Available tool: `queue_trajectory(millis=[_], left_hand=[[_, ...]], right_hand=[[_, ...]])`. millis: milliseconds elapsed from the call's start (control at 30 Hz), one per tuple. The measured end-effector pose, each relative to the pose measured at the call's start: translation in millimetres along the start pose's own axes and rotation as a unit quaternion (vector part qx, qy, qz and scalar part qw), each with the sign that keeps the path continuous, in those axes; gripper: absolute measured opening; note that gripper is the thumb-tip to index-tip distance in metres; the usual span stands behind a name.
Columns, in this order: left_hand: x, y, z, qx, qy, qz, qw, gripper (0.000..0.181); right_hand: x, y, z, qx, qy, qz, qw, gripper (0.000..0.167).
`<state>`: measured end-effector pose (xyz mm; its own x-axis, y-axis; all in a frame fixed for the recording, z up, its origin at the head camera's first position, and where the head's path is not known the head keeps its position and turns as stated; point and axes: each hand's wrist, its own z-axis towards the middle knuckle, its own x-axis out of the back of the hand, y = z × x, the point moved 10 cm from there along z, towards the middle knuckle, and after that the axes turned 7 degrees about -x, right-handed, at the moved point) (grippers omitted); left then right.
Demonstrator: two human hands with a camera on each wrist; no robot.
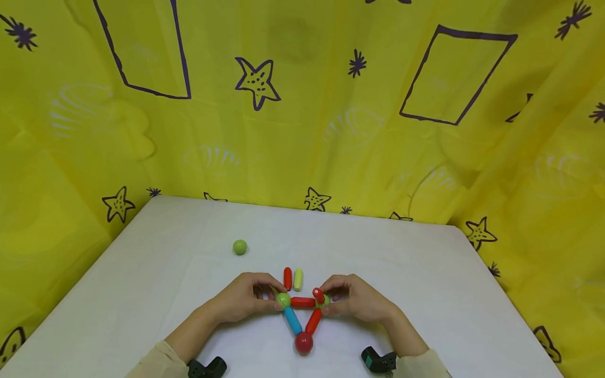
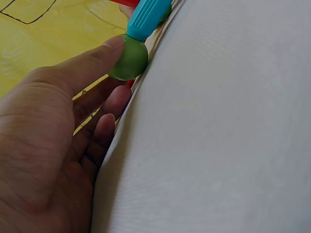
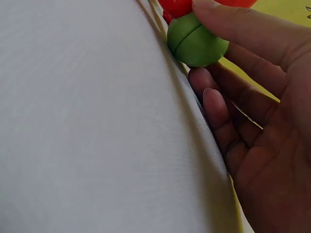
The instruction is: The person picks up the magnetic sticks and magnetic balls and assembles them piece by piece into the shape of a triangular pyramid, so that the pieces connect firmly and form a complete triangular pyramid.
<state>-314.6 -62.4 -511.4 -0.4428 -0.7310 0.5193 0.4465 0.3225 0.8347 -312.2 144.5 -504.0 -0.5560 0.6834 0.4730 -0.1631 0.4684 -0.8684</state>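
Observation:
A triangle of rods and balls lies on the white table. Its far side is a red rod (image 1: 302, 302) between two green balls; a blue rod (image 1: 292, 321) and another red rod (image 1: 313, 321) run to a red ball (image 1: 304, 343) nearest me. My left hand (image 1: 247, 297) pinches the left green ball (image 2: 130, 59) between thumb and fingers. With thumb and fingers, my right hand (image 1: 355, 299) holds the right green ball (image 3: 198, 42). From that ball a further red rod (image 1: 318, 295) sticks upward. The left wrist view shows the blue rod's ridged end meeting the ball.
Just beyond the triangle lie a loose red rod (image 1: 288, 279) and a pale yellow rod (image 1: 298, 280). Farther back on the left sits a loose green ball (image 1: 240, 247). A yellow curtain (image 1: 302, 131) hangs around the table (image 1: 378, 241). Black devices (image 1: 378, 360) are by both wrists.

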Motion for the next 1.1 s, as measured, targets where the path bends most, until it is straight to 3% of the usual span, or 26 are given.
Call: queue_trajectory(millis=[300,400,533,633,767,900,1100], left_hand=[[1.5,-0.3,-2.4,0.001,0.002,-0.01,0.9999,0.027],[4.6,0.2,-1.9,0.012,0.01,-0.01,0.9998,0.025],[8.7,-1.6,1.5,0.048,0.029,0.005,0.9984,0.028],[11.0,-4.7,6.7,0.086,0.048,0.023,0.9949,0.031],[13.1,-4.3,18.5,0.112,0.065,0.063,0.9896,0.031],[11.9,1.6,32.0,0.111,0.058,0.103,0.9868,0.03],[8.3,6.1,43.7,0.138,0.032,0.114,0.9833,0.027]], right_hand=[[-2.6,5.5,0.9,0.018,-0.007,0.005,0.9998,0.029],[-2.4,4.4,1.6,0.027,-0.004,0.002,0.9996,0.029],[-1.7,4.4,1.1,0.029,-0.002,0.003,0.9996,0.029],[-0.6,5.6,0.2,0.024,0.001,0.006,0.9997,0.029],[1.0,6.2,-0.2,0.02,0.005,0.01,0.9997,0.029],[0.9,6.4,0.0,0.022,0.003,0.017,0.9996,0.03],[-0.2,5.9,0.7,0.023,0.0,0.024,0.9995,0.029]])
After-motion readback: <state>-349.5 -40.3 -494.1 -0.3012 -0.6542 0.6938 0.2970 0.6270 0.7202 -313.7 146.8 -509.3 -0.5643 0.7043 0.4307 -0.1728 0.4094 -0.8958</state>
